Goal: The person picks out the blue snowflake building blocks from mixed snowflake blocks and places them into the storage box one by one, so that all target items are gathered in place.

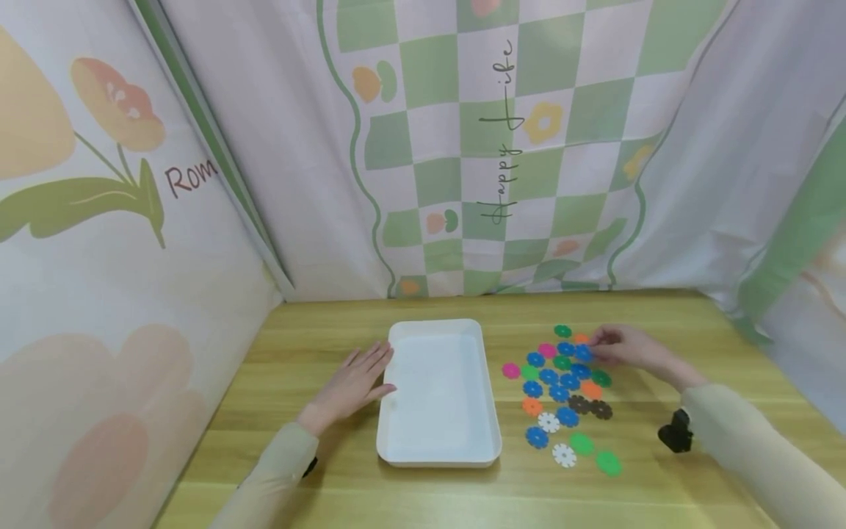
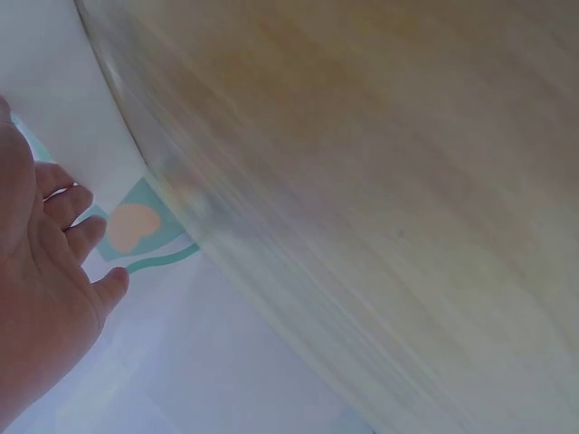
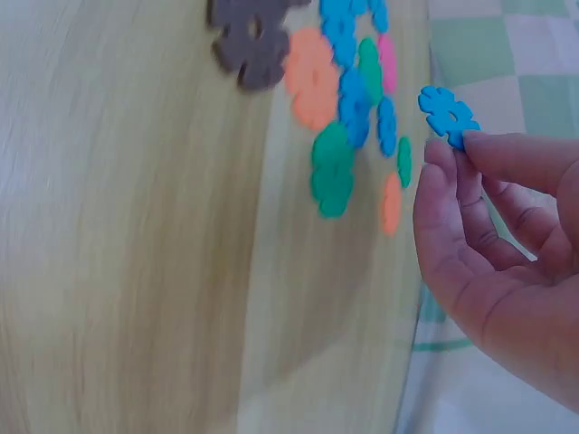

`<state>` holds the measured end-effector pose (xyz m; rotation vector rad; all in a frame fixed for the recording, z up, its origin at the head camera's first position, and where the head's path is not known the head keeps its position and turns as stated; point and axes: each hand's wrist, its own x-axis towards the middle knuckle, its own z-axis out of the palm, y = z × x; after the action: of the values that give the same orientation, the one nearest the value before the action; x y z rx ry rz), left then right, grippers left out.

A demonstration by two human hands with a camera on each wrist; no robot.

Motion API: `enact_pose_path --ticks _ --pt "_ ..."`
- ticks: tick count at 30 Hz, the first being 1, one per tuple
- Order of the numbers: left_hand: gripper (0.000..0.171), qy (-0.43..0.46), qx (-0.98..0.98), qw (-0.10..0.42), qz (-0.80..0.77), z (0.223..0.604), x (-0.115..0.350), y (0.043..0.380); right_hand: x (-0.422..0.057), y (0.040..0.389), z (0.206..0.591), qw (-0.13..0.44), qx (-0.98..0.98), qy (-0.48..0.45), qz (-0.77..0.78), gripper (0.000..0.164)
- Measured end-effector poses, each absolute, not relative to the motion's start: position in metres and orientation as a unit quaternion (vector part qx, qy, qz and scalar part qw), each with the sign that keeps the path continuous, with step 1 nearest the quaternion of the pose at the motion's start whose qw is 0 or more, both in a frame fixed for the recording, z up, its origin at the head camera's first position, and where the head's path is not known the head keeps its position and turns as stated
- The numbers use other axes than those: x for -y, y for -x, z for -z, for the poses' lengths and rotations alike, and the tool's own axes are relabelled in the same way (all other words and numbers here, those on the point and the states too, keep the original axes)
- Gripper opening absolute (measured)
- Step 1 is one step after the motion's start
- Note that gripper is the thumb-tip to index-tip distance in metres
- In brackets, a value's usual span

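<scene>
Between thumb and fingers my right hand (image 1: 624,347) pinches a blue notched plastic disc (image 3: 448,116), lifted off the table in the right wrist view. Below and left of that hand lies a loose spread of similar flower-shaped discs: blue, orange (image 1: 591,389), green (image 1: 609,463), pink (image 1: 511,370), white (image 1: 565,455) and brown (image 1: 601,409). My left hand (image 1: 353,383) rests against the left rim of a white rectangular tray (image 1: 439,463), its fingers fairly straight. No discs show inside the tray. In the left wrist view, the left hand (image 2: 50,262) appears at the edge.
The wooden table (image 1: 317,485) ends at the back against a green-and-white checked curtain (image 1: 489,147). A printed fabric wall (image 1: 132,279) stands along the left side. The tray sits left of the discs, a strip of table between them.
</scene>
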<state>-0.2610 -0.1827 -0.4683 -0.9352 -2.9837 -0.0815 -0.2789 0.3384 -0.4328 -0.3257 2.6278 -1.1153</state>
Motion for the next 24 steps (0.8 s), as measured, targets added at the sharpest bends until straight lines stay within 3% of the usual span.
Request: enact_pose_path --ticks 7,24 --pt "0.075 0.3 0.954 0.011 0.027 0.469 0.183 0.26 -0.316 0.276 0.425 0.169 -0.871 0.114 0.446 0.037" --pt "0.073 0.317 0.947 0.038 0.039 0.47 0.183 0.262 -0.248 0.267 0.419 0.22 -0.834 0.158 0.48 0.03"
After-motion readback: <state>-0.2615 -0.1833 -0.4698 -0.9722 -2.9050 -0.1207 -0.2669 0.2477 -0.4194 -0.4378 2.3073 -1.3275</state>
